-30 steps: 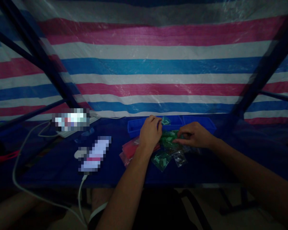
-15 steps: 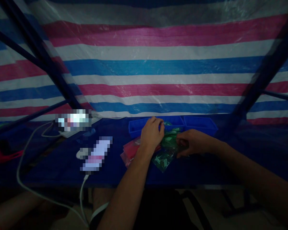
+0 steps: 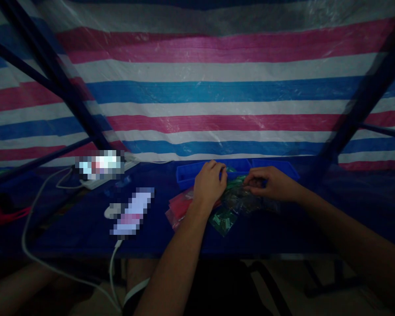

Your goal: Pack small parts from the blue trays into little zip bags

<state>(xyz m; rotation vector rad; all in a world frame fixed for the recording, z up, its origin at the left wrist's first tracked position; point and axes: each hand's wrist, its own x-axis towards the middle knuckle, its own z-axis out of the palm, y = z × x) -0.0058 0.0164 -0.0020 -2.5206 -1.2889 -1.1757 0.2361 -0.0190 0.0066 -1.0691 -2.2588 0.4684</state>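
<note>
My left hand (image 3: pixel 210 183) lies over a pile of small plastic bags, its fingers curled down by the front wall of a blue tray (image 3: pixel 186 173). What those fingertips hold, if anything, is hidden. Red bags (image 3: pixel 180 205) stick out to the left of my wrist. On the other side is a green bag (image 3: pixel 224 220) with small pale pieces inside. My right hand (image 3: pixel 270 183) is closed in a pinch at the upper edge of a see-through plastic bag (image 3: pixel 246 202), which is dark and hard to make out.
A lit phone (image 3: pixel 134 213) with a white cable (image 3: pixel 113 259) lies left on the blue table (image 3: pixel 85 232), beside a round pale object (image 3: pixel 113 211). Farther back, another lit device (image 3: pixel 100 164) rests by a white power strip (image 3: pixel 112 175). A striped sheet (image 3: pixel 210 92) hangs behind.
My right hand has moved up and its fingers have come together on the see-through bag, which now covers part of the green bags. My left hand has hardly moved.
</note>
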